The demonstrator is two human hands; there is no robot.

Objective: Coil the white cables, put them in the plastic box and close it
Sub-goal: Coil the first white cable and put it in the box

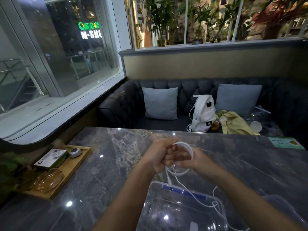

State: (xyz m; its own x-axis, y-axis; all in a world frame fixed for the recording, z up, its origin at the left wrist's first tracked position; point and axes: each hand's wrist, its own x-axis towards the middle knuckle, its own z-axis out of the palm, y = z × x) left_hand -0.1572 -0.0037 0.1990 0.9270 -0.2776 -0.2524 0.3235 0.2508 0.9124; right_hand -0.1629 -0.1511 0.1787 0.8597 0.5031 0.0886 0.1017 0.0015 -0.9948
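A white cable [187, 148] forms a loop held above the marble table [116, 155]. My left hand [160, 155] is clenched around the top of the loop. My right hand [193, 160] reaches through the loop and grips its lower part. One plug end [170, 183] dangles below the hands, and the cable's loose tail [200, 200] trails down over the clear plastic box [180, 212], which stands open at the near edge. A clear lid [286, 212] lies to the box's right.
A wooden tray [73, 167] at the left holds a small box, a silver gadget and a glass dish. A green card [285, 143] lies at the far right. Behind the table is a dark sofa [120, 105] with cushions, a white backpack [202, 114] and yellow cloth.
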